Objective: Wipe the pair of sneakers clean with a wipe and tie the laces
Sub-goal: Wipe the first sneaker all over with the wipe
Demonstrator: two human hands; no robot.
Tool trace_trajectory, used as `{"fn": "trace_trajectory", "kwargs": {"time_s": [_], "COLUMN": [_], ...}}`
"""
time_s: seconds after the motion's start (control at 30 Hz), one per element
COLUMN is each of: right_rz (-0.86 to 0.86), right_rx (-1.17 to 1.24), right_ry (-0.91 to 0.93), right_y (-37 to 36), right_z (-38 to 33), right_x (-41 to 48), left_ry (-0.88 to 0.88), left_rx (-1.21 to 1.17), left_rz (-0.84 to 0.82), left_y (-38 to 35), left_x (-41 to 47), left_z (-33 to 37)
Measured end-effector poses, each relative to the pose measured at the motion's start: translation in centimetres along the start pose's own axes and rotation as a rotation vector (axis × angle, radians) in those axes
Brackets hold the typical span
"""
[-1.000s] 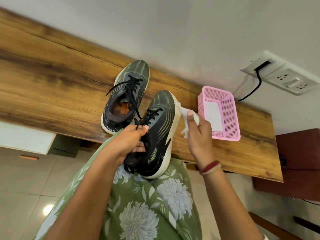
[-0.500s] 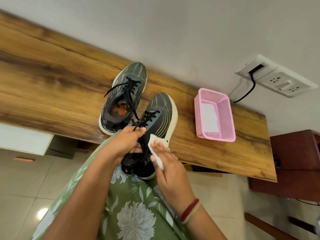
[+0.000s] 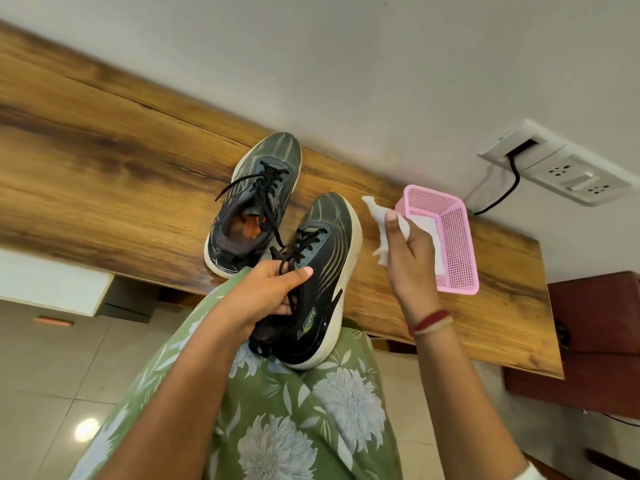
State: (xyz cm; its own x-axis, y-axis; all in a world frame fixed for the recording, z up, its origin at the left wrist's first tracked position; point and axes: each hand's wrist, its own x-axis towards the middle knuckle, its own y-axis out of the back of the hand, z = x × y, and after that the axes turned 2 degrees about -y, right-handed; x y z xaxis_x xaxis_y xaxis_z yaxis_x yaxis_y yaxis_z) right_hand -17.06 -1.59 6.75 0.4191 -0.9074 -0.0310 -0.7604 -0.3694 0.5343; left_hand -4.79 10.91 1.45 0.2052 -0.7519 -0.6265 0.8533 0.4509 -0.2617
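I have the left hand [image 3: 266,296] gripping the near sneaker [image 3: 327,268] at its laced opening. The right hand [image 3: 412,268] pinches the wipe [image 3: 379,221], apart from the toe, before the pink basket [image 3: 459,251].

Wooden table [image 3: 104,161], one sneaker [image 3: 256,202], pink basket [image 3: 462,258]

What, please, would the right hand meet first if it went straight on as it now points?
Likely the near corner of the pink basket, just beyond the right hand and its wipe; if the hand clears the rim, the wall. Depth is unclear.
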Motion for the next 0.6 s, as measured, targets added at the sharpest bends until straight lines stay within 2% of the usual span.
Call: {"fn": "trace_trajectory", "kwargs": {"time_s": [0.17, 0.3, 0.4, 0.53, 0.6], "right_rz": [-0.184, -0.247, -0.388, -0.436, -0.478], "right_rx": [-0.178, -0.469, -0.571, -0.583, -0.574], "right_ry": [0.039, 0.166, 0.21, 0.205, 0.264], "right_y": [-0.7, 0.5, 1.4, 1.9, 1.5], "right_z": [0.9, 1.8, 3.3, 5.1, 5.1], "right_x": [3.9, 4.2, 2.3, -1.8, -4.2], "left_ry": [0.071, -0.01, -0.05, -0.067, -0.063], "left_rx": [-0.039, 0.129, 0.178, 0.162, 0.16], "left_rz": [-0.029, -0.085, -0.066, -0.083, -0.078], "left_y": [0.3, -0.4, -0.3, -0.4, -0.6], "left_x": [-0.5, -0.6, -0.1, -0.2, -0.3], "left_z": [0.5, 0.1, -0.2, -0.2, -0.2]}}
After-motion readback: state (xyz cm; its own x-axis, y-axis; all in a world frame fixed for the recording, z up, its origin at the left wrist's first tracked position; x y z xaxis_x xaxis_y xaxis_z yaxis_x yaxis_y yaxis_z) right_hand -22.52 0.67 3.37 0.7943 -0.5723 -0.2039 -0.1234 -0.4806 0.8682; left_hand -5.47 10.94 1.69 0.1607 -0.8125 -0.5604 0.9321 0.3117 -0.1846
